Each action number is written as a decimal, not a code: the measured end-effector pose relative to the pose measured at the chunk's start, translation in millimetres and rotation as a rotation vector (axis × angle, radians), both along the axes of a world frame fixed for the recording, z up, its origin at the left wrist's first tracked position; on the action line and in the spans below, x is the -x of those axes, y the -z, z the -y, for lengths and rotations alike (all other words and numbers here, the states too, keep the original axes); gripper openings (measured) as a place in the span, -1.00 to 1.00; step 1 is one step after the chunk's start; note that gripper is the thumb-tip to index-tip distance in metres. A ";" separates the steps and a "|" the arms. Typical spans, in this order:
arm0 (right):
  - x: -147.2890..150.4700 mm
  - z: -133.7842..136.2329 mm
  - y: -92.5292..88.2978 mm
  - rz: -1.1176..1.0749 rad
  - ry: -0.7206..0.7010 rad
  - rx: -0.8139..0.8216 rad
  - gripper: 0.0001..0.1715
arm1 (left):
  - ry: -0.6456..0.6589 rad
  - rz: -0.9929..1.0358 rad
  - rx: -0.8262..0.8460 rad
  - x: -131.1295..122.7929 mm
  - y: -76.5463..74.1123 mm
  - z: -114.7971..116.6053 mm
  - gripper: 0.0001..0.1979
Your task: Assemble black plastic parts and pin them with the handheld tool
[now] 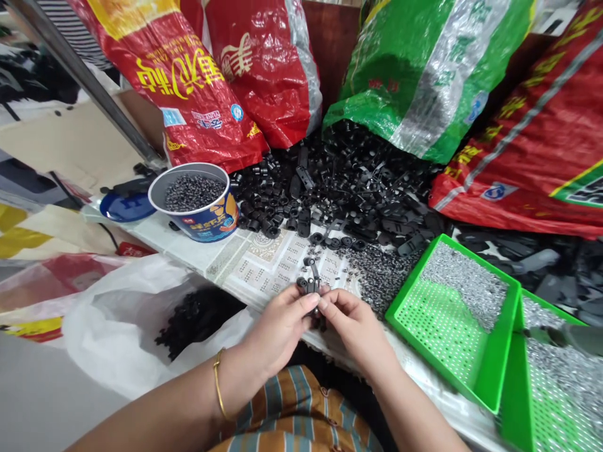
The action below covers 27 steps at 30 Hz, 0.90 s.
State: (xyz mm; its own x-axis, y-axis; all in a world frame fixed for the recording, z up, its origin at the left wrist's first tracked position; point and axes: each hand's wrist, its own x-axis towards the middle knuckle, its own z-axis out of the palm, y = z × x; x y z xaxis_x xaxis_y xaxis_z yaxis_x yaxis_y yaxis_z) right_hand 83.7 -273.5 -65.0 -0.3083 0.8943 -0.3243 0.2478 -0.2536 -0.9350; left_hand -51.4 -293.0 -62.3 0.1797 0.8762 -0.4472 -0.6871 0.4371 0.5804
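Between my two hands, just over the table's front edge, is a small black plastic part point(311, 276) with rounded knobs and a jointed arm. My left hand point(287, 317) grips it from the left, thumb pressed on its front. From the right, my right hand point(351, 320) meets it with thumb and fingertips pinched together close to its lower end. Whether a tiny piece sits in that pinch is hidden. Straight ahead lies a large heap of black plastic parts point(330, 182), with a spread of small dark pieces point(381, 276) in front of it.
Left stands a tub point(202, 216) of tiny dark pieces beside a blue lid point(125, 207). Two green perforated trays point(506, 333) with small silvery pieces are right. Red bags point(211, 125) and a green bag point(367, 94) line the back. A white bag point(108, 333) holding black parts hangs lower left.
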 end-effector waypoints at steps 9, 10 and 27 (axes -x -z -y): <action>-13.7 -70.9 -0.1 1.095 0.025 -0.614 -0.80 | 0.006 -0.180 0.152 16.7 6.1 -3.2 -0.77; -11.7 -74.5 1.7 1.127 0.009 -0.627 -0.81 | 0.002 -0.174 0.154 17.0 6.2 -3.3 -0.77; -19.3 -35.7 0.7 0.664 0.072 -0.592 -0.82 | 0.016 -0.108 0.101 6.1 -0.6 -18.3 -0.80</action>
